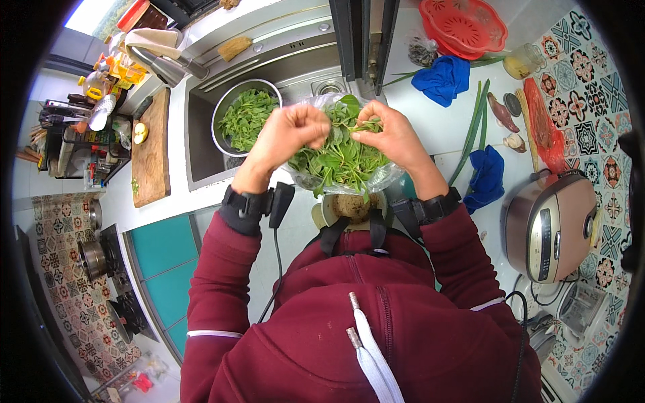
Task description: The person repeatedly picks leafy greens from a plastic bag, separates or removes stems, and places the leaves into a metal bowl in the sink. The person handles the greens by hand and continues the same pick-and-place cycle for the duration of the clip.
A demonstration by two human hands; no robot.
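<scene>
A clear plastic bag of leafy greens [339, 168] lies open in front of me over a pale bin [349, 205] with brown matter in it. My right hand [393, 141] pinches a sprig of greens at the bag's upper right. My left hand [292, 134] hovers over the bag's left side, fingers curled together and slightly blurred; what they hold, if anything, is hidden. Just left of it, a steel bowl [218, 127] of loose greens [245, 114] sits in the sink [201, 161].
Left: a cutting board [151, 181] with a cut fruit [140, 133], utensil rack, stove [117, 269]. Right: red colander [463, 30], blue cloths [440, 84], green onions [474, 134], meat, rice cooker [544, 228]. A faucet [168, 64] stands at the back left.
</scene>
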